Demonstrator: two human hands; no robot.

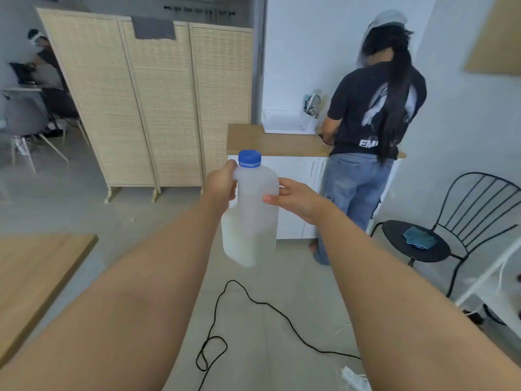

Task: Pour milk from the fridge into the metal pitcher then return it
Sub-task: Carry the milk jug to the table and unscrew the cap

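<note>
Both arms are stretched forward at chest height. The milk jug [251, 213] is held upright in the air between the hands: the left hand [222, 184] is wrapped around its handle side near the blue cap [249, 158], while the right hand [296, 198] is pressed against its other side, fingers loosely curled. Milk fills only the lower part. Ahead, a person in a dark shirt [375, 114] is seen standing at a tabletop [270, 143]. A black cable [253, 301] is spread across the floor below.

head-worn view — forward, slightly down
</note>
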